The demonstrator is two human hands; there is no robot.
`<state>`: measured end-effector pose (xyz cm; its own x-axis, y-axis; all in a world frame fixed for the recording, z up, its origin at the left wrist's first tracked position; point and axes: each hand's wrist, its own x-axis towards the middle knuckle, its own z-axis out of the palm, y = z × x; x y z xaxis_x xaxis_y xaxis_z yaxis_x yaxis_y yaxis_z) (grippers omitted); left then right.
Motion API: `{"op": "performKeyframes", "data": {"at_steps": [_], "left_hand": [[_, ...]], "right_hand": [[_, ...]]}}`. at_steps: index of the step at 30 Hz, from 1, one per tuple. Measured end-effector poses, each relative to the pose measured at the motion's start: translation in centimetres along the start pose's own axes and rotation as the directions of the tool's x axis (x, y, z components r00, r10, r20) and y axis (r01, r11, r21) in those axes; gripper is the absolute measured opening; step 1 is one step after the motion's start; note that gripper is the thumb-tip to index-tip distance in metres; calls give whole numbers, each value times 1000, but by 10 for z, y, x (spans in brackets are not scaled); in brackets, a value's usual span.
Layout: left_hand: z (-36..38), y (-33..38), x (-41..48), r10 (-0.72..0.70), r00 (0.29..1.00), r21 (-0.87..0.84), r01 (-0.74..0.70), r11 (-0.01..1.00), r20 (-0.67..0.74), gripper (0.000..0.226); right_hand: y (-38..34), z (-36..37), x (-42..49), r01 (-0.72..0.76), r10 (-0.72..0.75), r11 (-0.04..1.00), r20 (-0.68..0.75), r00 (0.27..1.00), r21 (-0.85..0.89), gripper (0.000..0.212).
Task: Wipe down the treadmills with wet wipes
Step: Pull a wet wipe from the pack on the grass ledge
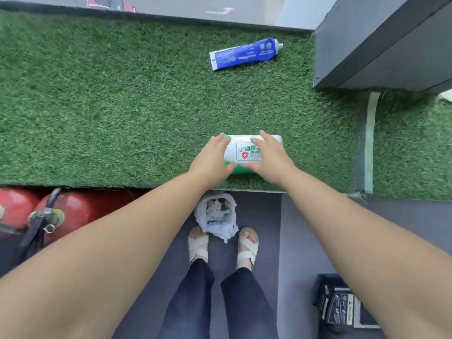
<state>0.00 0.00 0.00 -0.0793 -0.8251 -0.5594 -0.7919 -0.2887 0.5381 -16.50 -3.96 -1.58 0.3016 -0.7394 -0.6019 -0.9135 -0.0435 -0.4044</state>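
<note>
The wet wipes pack (pixel 247 152) lies flat on the green turf surface (pixel 110 106), near its front edge. Both hands clasp it. The left hand (pixel 212 156) spans the pack's left end, fingers stretched to the far edge and thumb at the near edge. The right hand (pixel 270 157) covers the right part the same way, its thumb tucked against the near side. Farther back on the turf lies a blue tube (pixel 244 53), well apart. On the floor below, a plastic bag (pixel 216 216) sits just ahead of the person's sandalled feet, and red fire extinguishers (pixel 73 209) lie to the left.
</note>
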Motion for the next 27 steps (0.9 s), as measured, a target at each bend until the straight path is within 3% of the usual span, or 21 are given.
{"op": "performKeyframes", "data": {"at_steps": [4,13,17,20,24,27], "left_hand": [[20,-12,18,16,1000,-25,-16,1000,2,69],[34,-13,26,-39,993,-119,26,993,-113,59],[36,-15,28,-66,991,-138,49,989,-116,60],[35,-11,29,-55,990,-112,40,993,-131,63],[33,-5,33,58,987,138,-37,990,-149,74],[31,2,39,120,990,281,-93,955,-80,79]], "right_hand": [[14,25,10,54,-71,983,-90,993,-176,76],[25,15,14,226,-322,907,-237,917,-356,47],[23,-13,29,162,-177,984,-253,951,-76,41],[18,-25,48,51,-10,994,-387,922,97,31],[15,-30,65,-28,170,953,-453,875,302,27],[20,-32,60,-58,250,892,-384,889,447,23]]}}
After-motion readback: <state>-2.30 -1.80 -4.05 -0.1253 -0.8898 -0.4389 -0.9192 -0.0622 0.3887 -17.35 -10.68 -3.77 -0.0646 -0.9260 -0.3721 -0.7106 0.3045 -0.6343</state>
